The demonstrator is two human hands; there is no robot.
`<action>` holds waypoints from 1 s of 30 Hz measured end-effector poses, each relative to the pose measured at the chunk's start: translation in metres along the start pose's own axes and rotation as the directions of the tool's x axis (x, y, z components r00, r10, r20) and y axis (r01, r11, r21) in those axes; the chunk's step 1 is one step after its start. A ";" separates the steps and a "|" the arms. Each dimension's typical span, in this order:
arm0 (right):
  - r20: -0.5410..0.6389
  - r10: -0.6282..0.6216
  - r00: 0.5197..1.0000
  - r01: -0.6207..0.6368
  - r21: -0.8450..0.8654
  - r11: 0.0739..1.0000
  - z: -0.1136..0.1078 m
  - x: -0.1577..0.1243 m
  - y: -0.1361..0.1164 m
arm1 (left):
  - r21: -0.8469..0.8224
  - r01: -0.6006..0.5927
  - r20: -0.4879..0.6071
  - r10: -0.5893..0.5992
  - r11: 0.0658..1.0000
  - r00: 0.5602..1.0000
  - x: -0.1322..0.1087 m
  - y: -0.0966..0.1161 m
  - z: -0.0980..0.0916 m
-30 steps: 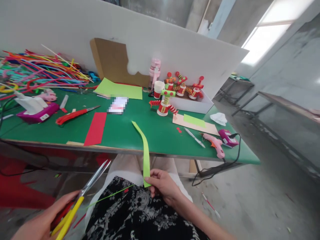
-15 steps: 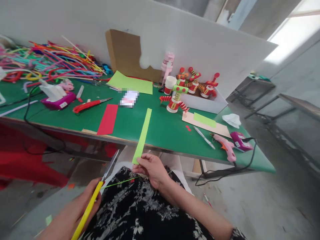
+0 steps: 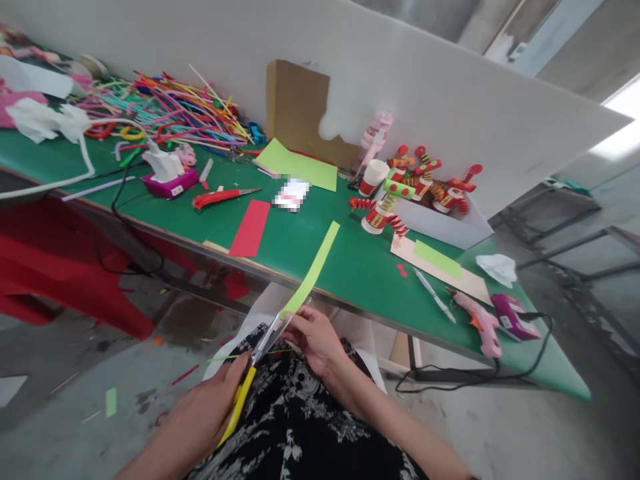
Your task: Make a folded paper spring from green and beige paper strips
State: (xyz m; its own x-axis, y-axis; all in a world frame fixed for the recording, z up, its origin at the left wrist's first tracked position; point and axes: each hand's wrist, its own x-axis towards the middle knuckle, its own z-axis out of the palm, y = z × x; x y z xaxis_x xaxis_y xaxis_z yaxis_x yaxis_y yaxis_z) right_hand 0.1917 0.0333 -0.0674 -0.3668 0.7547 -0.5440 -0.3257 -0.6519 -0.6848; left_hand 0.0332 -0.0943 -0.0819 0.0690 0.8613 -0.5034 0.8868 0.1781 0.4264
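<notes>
My left hand (image 3: 227, 393) is closed on a pair of yellow-handled scissors (image 3: 242, 403). The blades point up and away, with their tips at the near end of a light green paper strip (image 3: 316, 268). That end is pinched between the thumb and fingers of my right hand (image 3: 315, 337), and the strip's far end reaches over the table edge. A thin green offcut (image 3: 225, 359) lies across my lap, partly hidden behind my hands. Whether the blades have cut into the strip I cannot tell.
On the green table (image 3: 360, 267) lie a red paper piece (image 3: 251, 229), a red utility knife (image 3: 225, 196), a pen (image 3: 434, 295) and a pink glue gun (image 3: 477, 320). A paper-cup figure (image 3: 376, 217) stands near a white box (image 3: 440, 225) of similar figures. Pipe cleaners (image 3: 185, 110) are heaped at back left.
The scissors in my left hand have moved up and right, bringing the blades to the strip's near end. My right hand still pinches the strip. The view has turned left.
</notes>
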 end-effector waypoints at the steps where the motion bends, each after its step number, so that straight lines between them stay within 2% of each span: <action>1: -0.004 0.005 1.000 -0.005 0.000 1.000 0.000 0.000 0.000 | 0.018 0.001 0.009 -0.002 1.000 1.000 0.000 0.003 -0.002; 7: -0.019 0.035 0.999 -0.035 -0.037 0.999 0.000 -0.001 0.002 | 0.004 0.015 -0.021 -0.015 1.000 1.000 -0.001 0.015 -0.012; 12: -0.009 0.041 0.999 -0.042 -0.041 0.998 0.000 -0.003 0.004 | -0.004 0.017 0.015 -0.017 1.000 1.000 0.000 0.020 -0.019; 21: 0.014 0.034 0.999 -0.033 -0.035 0.999 -0.001 -0.006 0.002 | -0.081 -0.012 0.026 0.015 0.997 1.000 0.001 0.018 -0.020; 30: 0.012 0.029 1.000 -0.029 -0.024 0.999 -0.001 -0.006 0.003 | -0.104 0.008 0.047 -0.003 0.995 0.999 0.001 0.024 -0.026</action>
State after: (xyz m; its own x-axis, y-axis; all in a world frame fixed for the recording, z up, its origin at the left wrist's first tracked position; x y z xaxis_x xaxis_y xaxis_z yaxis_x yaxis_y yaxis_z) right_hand 0.1941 0.0271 -0.0664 -0.3863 0.7347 -0.5577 -0.2938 -0.6712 -0.6806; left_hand 0.0425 -0.0767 -0.0529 0.0875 0.8375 -0.5393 0.8351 0.2335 0.4981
